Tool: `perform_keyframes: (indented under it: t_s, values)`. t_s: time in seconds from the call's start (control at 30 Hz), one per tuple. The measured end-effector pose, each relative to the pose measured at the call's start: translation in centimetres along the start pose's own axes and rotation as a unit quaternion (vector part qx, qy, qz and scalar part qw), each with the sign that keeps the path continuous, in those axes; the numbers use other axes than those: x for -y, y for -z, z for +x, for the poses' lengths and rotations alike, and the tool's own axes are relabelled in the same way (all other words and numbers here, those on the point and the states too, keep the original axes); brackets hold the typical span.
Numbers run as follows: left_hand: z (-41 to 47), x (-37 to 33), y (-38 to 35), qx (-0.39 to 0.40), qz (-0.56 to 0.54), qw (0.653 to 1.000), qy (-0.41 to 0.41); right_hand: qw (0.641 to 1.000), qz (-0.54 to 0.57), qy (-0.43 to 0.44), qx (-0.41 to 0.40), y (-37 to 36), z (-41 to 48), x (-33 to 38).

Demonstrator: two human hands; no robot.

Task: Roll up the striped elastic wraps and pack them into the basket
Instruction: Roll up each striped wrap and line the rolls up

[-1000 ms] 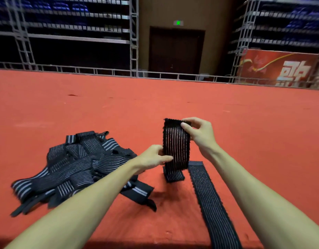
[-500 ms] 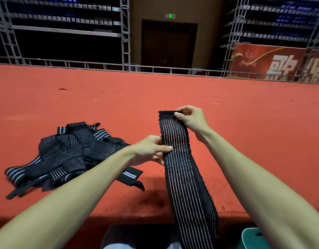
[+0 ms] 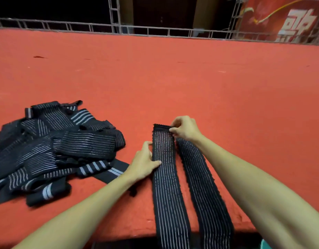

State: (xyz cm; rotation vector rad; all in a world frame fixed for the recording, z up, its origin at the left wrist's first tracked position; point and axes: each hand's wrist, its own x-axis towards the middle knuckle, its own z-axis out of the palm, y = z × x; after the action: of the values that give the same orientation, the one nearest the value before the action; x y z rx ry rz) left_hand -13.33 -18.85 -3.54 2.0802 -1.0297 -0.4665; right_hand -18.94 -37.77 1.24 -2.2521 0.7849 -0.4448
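Head view: red surface (image 3: 191, 83) filled most of frame; one striped elastic wrap (image 3: 164, 177) lay flat on it, running from centre toward 6 o'clock and hanging over the near edge; second strip (image 3: 200, 186) lay just beside it at its 3 o'clock side, also over the edge; whether the two were one folded wrap, couldn't tell. Right hand (image 3: 184, 128) pinched the far end of the wrap, fingers curled closed on it; left hand (image 3: 143, 162) pressed fingertips on the wrap's 9 o'clock edge, flat, not gripping. Loose pile of wraps (image 3: 52, 146) sat at 9 o'clock, apart from the hands; metal railing (image 3: 155, 30) at 12 o'clock; red banner (image 3: 284, 18) at 1 o'clock.
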Motion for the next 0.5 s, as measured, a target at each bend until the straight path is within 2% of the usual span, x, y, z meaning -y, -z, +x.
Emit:
perform_keyframes:
  t_s: [0.13,0.3,0.4,0.5]
  values:
    - [1.0,1.5,-0.6,-0.020,0.037,0.999,-0.025,0.998,-0.063,0.014,0.004,-2.4,2.2,-2.1]
    - [1.4,2.1,-1.3,-0.061,0.180,0.975,-0.117,0.994,-0.107,0.009,0.015,-3.9,3.6,-3.7]
    - [1.6,1.0,-1.9,-0.012,0.175,0.969,-0.176,0.996,-0.074,-0.002,-0.042,-2.6,3.4,-4.9]
    - [2.1,-0.7,-3.5,0.027,0.125,0.977,-0.172,0.994,-0.067,-0.007,-0.082,-0.6,2.7,-7.2]
